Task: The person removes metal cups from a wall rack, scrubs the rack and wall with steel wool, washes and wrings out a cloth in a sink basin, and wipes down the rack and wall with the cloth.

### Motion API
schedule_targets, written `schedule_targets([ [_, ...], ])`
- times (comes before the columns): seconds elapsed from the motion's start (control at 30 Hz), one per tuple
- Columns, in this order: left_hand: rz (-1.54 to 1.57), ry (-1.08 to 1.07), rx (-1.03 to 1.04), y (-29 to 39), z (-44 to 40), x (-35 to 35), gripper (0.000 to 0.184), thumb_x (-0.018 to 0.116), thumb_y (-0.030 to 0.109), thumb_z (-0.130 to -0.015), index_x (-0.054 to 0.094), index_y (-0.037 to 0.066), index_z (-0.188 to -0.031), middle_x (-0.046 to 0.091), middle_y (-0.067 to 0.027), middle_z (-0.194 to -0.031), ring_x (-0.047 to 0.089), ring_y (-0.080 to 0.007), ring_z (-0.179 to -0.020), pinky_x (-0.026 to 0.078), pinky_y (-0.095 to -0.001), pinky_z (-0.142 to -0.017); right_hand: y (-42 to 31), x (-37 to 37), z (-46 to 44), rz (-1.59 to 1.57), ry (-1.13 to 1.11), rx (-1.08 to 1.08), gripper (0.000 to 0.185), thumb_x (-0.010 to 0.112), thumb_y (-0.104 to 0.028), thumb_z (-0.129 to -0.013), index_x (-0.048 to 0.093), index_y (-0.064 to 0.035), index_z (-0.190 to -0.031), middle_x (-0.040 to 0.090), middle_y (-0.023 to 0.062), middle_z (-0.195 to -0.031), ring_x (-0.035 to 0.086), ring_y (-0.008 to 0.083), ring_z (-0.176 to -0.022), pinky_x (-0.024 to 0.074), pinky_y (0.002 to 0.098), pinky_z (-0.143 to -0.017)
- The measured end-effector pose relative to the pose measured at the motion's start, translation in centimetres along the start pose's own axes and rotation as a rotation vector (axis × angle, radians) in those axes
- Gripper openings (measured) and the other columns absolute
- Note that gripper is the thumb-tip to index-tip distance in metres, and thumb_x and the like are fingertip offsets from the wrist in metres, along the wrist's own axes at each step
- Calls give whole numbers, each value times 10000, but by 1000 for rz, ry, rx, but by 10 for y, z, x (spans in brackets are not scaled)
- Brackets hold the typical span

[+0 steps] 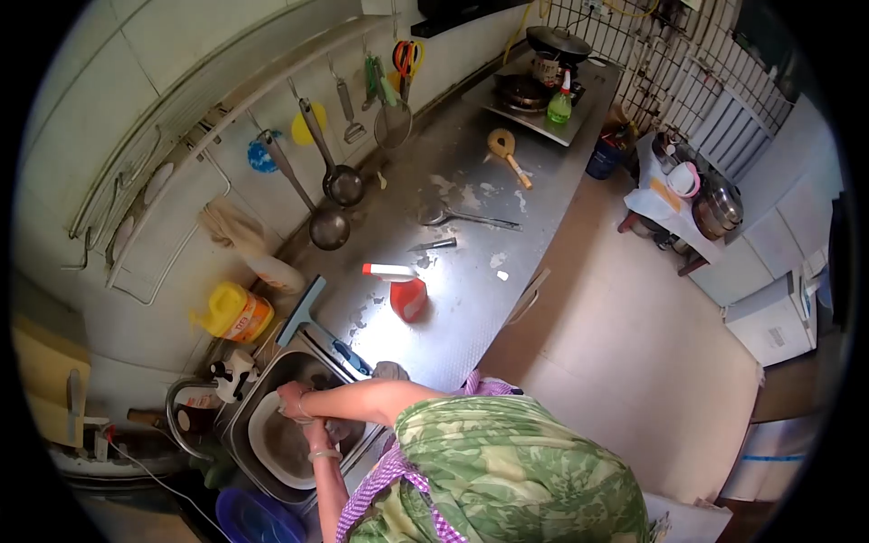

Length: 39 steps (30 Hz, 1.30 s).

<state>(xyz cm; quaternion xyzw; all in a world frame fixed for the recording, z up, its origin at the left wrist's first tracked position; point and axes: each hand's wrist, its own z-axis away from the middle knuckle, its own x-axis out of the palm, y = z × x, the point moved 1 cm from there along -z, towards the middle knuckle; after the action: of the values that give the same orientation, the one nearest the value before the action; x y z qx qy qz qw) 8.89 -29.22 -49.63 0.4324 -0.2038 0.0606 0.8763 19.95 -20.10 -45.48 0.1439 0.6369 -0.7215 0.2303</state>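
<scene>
Kitchen: steel surface (475,308) is run along a tiled wall, ladles (329,230) hung from its rail. White basin (257,439) is seated in the sink (299,364), near left; cloudy water seems to be held in it. Right hand (294,398) is placed over the basin's far side, left hand (317,433) just beside it. Finger spread can't be made out on either; grip can't be confirmed. Red spray bottle (408,299) and knife (433,245) are left on the surface, right of the sink.
</scene>
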Motion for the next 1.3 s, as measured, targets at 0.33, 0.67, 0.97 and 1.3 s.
schedule_targets([
  [0.33, 162, -121, -93, 53, 34, 56, 327, 684, 117, -861, 577, 35, -1158, 678, -52, -964, 664, -206, -828, 536, -326, -731, -39, -43, -20, -374, -245, 207, 403, 778, -246, -685, 649, -44, -1008, 690, 133, -951, 674, 310, -875, 540, 389, -756],
  [0.67, 721, -432, 93, 117, 116, 160, 678, 752, 292, -795, 424, 20, -1322, 546, -105, -1231, 566, -238, -1112, 468, -419, -915, -65, -92, 17, -1513, -889, 232, 367, 680, -398, -872, 625, -111, -1094, 688, 112, -1033, 683, 252, -825, 568, 400, -723],
  [0.97, 419, -309, 78, 132, 164, 127, 830, 770, 453, -743, 400, 40, -1361, 589, -159, -1115, 585, -257, -892, 491, -377, -789, -149, -125, 43, -1124, -868, -114, 323, 739, -107, -786, 563, -61, -1054, 651, 104, -898, 687, 235, -771, 577, 374, -695],
  [1.3, -72, 182, 240, 87, 100, 127, 436, 760, 254, -717, 634, 8, -1054, 675, -103, -947, 652, -193, -872, 534, -329, -725, -90, -88, -6, -310, -738, -309, 142, 672, -79, -748, 594, -57, -863, 602, 43, -821, 579, 148, -770, 483, 293, -714],
])
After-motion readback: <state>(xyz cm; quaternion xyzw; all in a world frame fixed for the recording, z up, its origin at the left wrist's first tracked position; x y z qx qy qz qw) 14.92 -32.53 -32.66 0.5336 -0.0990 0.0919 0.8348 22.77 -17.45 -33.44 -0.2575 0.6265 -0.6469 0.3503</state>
